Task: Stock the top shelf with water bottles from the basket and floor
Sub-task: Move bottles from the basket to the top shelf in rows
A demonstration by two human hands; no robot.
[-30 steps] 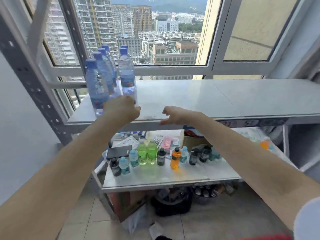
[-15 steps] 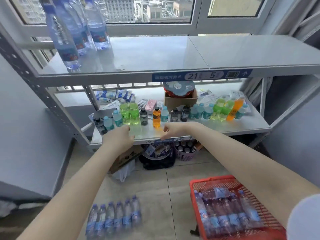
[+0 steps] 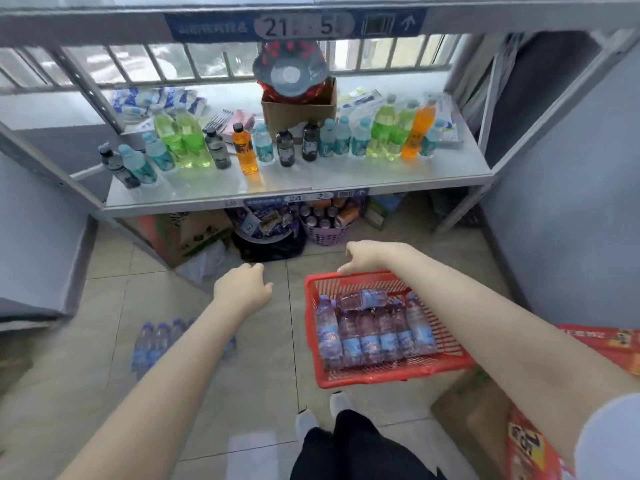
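Head view, hands first: left hand (image 3: 242, 289) loosely curled round nothing, hanging over the floor (image 3: 259, 375) just left of the red basket (image 3: 313, 327); right hand (image 3: 367, 258) slack-fingered and likewise empty, just above the basket's far rim. Inside the basket, water bottles (image 3: 370, 336) lying side by side toward the near edge, one more crosswise on top; floor bottles (image 3: 156, 344) in a row further left, partly hidden behind the left forearm. Top shelf (image 3: 104, 26) seen only by its front edge, so stocked count impossible to tell; judging by both rows, plenty left to carry.
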